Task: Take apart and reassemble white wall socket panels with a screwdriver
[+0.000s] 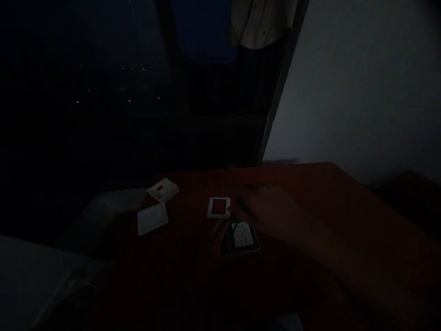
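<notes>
The scene is very dark. On the reddish-brown table lies a wall socket (243,235) with a white slotted face and a dark surround. My left hand (217,239) grips it from the left, fingers at its upper left edge and the thumb, barely visible, low along the near edge. Over its far side, my right hand (258,207) is closed around the dark handle of a screwdriver (242,205). The thin shaft slants down to the socket's upper left part; its tip is too dim to make out. Just beyond is a white square frame (211,208).
At the table's left lie a white cover plate (152,219) and a pale box-like piece (163,189) with a small rectangular opening. A dark window (131,82) stands behind, a pale wall (354,87) to the right. The table (310,184) ends at the wall side.
</notes>
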`<action>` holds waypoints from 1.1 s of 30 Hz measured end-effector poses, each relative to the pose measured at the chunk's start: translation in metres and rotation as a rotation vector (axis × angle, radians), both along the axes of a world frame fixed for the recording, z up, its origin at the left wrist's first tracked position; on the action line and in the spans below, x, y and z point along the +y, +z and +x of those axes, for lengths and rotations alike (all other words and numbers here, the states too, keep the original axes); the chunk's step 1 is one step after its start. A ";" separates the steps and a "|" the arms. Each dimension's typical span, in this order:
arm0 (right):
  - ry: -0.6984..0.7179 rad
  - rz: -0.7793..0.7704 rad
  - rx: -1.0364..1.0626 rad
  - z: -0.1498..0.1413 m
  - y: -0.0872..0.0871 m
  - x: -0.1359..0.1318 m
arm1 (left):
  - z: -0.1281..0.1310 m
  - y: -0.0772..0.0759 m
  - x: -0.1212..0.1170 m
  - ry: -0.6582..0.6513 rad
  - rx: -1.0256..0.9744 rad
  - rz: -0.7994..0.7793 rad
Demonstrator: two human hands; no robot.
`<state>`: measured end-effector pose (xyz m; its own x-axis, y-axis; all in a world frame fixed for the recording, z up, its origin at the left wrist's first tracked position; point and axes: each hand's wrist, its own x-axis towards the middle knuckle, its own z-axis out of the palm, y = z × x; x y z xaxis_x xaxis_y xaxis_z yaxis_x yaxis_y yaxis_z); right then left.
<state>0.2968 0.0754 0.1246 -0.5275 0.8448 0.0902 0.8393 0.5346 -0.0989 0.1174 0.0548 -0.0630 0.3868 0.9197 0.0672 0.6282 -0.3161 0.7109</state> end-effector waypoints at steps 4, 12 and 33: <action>0.150 -0.080 0.160 0.004 0.000 -0.004 | 0.000 0.000 -0.001 0.010 0.004 0.000; -0.110 0.049 -0.074 -0.008 0.003 -0.007 | -0.001 -0.001 -0.001 0.007 0.009 -0.008; 0.087 -0.027 0.132 0.000 0.000 -0.005 | -0.001 -0.003 -0.001 0.000 0.005 -0.007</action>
